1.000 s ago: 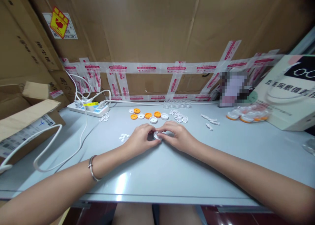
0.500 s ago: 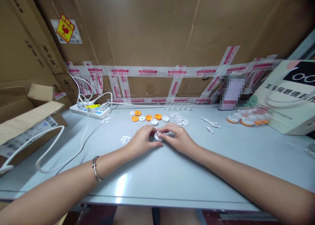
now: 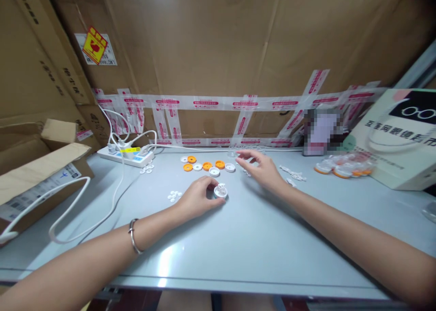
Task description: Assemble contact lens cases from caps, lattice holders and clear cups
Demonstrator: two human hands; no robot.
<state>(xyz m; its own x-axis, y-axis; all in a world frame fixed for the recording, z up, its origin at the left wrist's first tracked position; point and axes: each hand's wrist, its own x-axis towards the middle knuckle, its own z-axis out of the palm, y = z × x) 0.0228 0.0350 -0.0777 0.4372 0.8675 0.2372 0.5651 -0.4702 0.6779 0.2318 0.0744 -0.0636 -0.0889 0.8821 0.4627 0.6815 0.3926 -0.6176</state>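
Observation:
My left hand (image 3: 200,195) curls its thumb and fingers round a small white round case (image 3: 220,193) on the table. A small white openwork part stands up from the middle of that case. Off to the right, my right hand (image 3: 260,168) is in the air with fingers apart and nothing visible in them. Its fingertips are near the row of clear round covers (image 3: 245,150) and partly hide the small white parts below. Several orange discs (image 3: 207,166) and white discs (image 3: 214,171) lie beyond my left hand. Small white round pieces (image 3: 174,196) sit left of it.
A power strip (image 3: 126,155) with white cables stands back left, beside an opened carton (image 3: 44,179). Thin white pieces (image 3: 293,174) and bagged orange-and-white discs (image 3: 344,165) lie to the right. A pale printed box (image 3: 398,138) stands far right. Large cardboard (image 3: 204,43) closes off the back.
My right hand has left the white case, moving right and away from me to the clear covers, and its fingers have spread. My left hand stays round the case.

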